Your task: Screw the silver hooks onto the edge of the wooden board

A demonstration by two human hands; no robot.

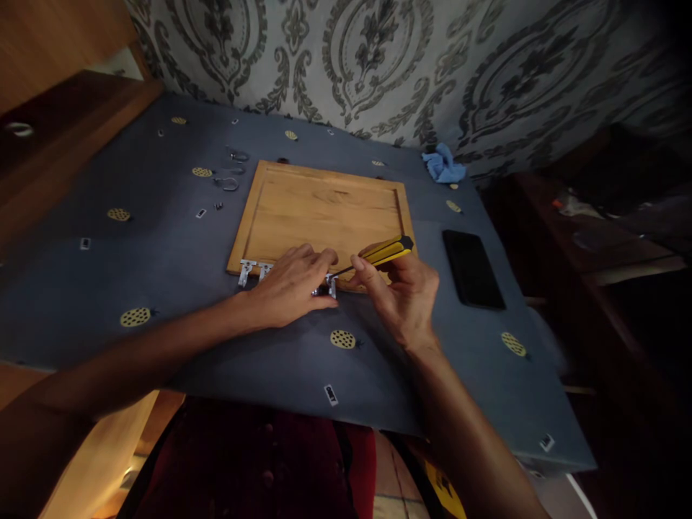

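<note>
Fingers of the left hand, lower centre of the frame, are slightly spread and bent over the near edge of the wooden panel, thumb set apart below; whether they clamp a metal piece cannot be determined. Fingers of the right hand, right of centre, are closed around the yellow-and-black handle of the screwdriver. The blade points down and left, its tip at the right-hand metal fitting, between the two hands.

Far left, upper area: a brown wooden unit bears a white rounded item. Adjacent, the table is covered in grey-blue cloth printed with yellow pineapples. Upper left of centre: metal hooks lie with small metal parts below them.

Centre: the wooden panel lies flat, raised border facing up. Two metal fittings sit at its lower-left edge, left of the fingers.

Upper right of centre: a crumpled blue cloth. Below it, right: a black phone. Far right: a dark shelf unit carries items too dim to identify.

Markings: small black-and-white printed tags recur across the cloth; lettering is too small to read reliably.
</note>
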